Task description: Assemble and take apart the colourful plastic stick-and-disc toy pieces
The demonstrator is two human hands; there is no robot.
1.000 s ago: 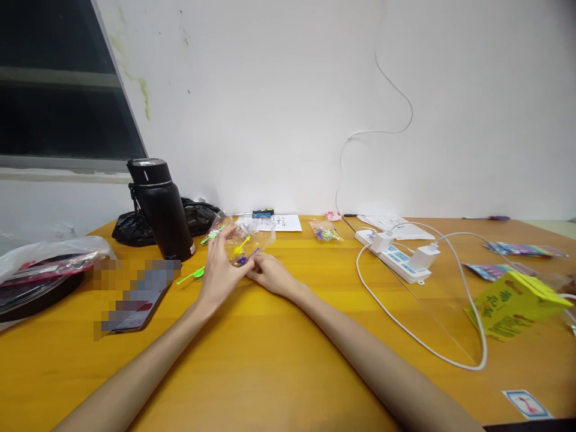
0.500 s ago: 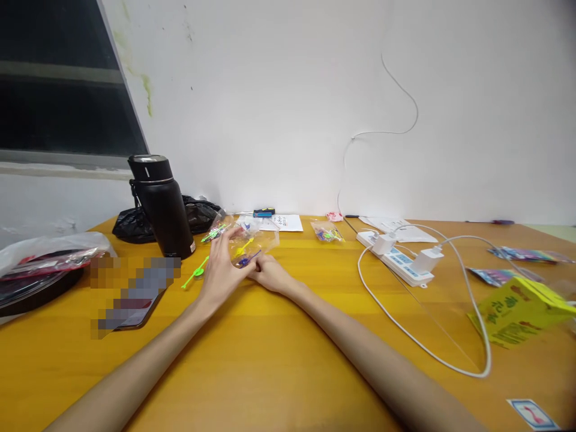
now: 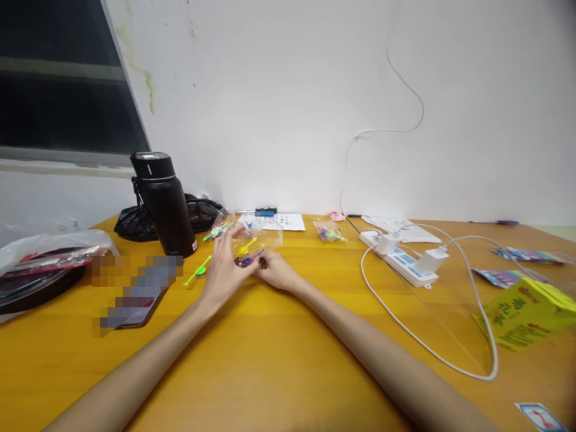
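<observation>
A clear plastic bag lies between my hands, a yellow arrow-shaped piece and blue plastic pieces showing at it. My left hand holds the bag's left side, thumb pointing right and fingers curved behind. Closed at the lower right corner is my right hand, pinching the bag's edge; the end of a blue piece reaches its fingertips. Whether that piece is inside the bag I cannot tell. Left of my left hand, a bright green arrow-shaped piece with a round middle rests on the table.
A black bottle and a phone stand and lie at left. Behind are a small bag of coloured pieces, a screwdriver and another bag. To the right are a power strip, looping white cable and yellow packet.
The view has shifted slightly, so most things sit a little further right. Both hands keep nearly the same hold, with only small finger movement at the bag.
</observation>
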